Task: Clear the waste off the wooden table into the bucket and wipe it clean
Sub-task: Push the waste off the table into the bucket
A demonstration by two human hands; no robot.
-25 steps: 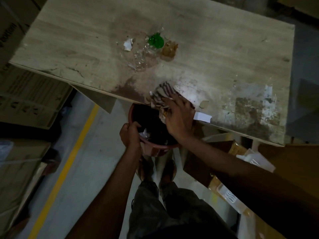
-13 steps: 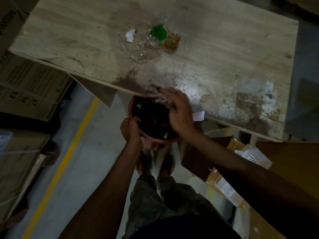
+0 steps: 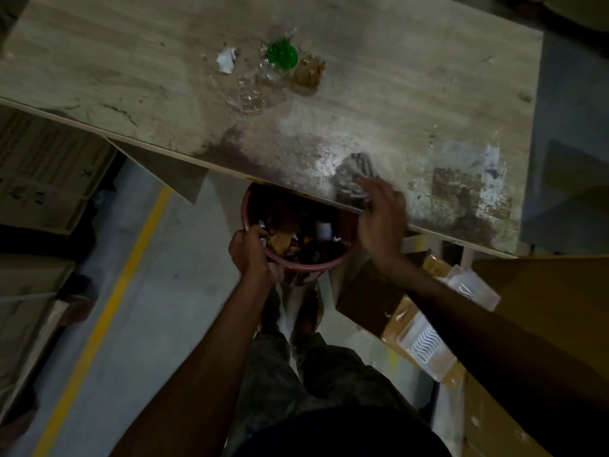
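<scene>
Waste [image 3: 255,89] lies far up the pale wooden table [image 3: 412,77]: a white paper scrap [image 3: 225,60], a green round lid [image 3: 281,54] and a brown crumpled lump [image 3: 308,74]. The right hand [image 3: 379,222] is nearer. It presses a grey striped cloth [image 3: 354,173] at the near edge, fingers fairly straight. The left hand [image 3: 252,255] grips the rim of the pink round plastic bucket [image 3: 306,263] just under that edge. Bare tabletop lies between.

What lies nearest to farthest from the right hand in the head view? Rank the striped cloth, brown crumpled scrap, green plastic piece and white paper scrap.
From the right hand:
1. Striped cloth, under its fingers at the near edge of the table.
2. Brown crumpled scrap, far side, rightmost of the cluster.
3. Green plastic piece, just left of it.
4. White paper scrap, leftmost.
</scene>
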